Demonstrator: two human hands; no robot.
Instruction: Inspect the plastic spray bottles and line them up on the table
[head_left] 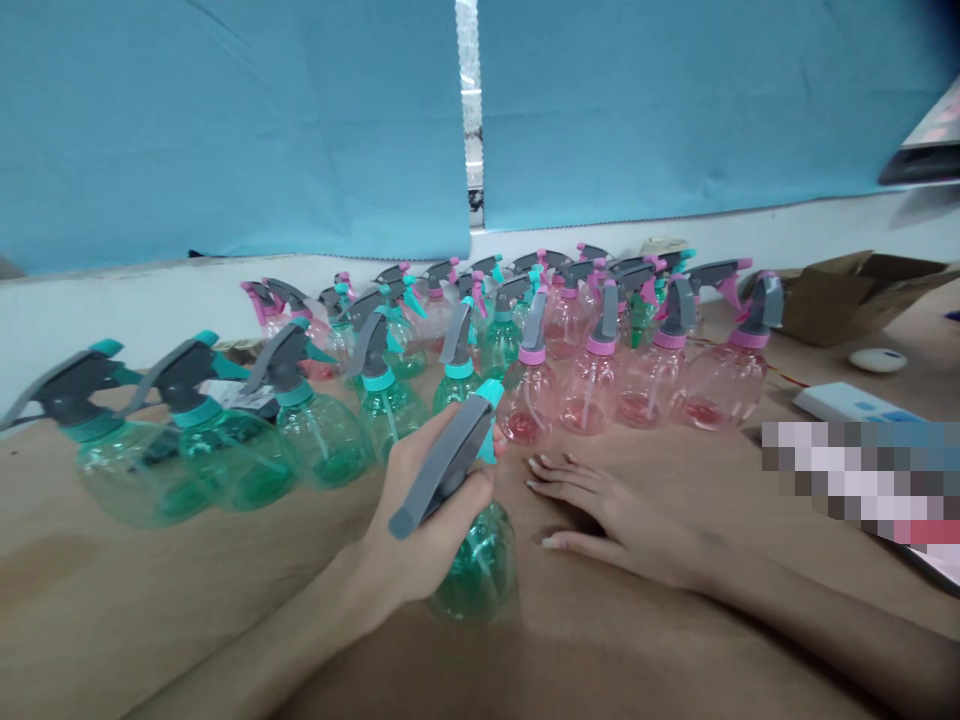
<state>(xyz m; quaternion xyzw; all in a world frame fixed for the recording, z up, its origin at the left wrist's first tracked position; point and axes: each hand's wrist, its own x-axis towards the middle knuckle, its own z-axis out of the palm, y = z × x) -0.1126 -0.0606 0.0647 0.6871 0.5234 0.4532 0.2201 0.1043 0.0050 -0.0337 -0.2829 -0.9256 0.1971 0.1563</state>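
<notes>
Closely wrapped around the neck of a green trigger spray bottle (480, 575), the left hand (416, 525) holds it at the front of the counter (142, 600) as the right hand (619, 510) rests palm down, fingers outstretched, just beside it. Behind stand green spray bottles (244, 465) and pink spray bottles (589, 390), near an open cardboard box (844, 300).

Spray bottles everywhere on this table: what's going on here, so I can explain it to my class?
A person's left hand is wrapped around the neck of a teal-topped green spray bottle, in front of the others. The right hand lies open on the wooden table, holding nothing. Behind the hands, a front row runs from green bottles on the left to pink bottles on the right, with more of both colors behind.
</notes>
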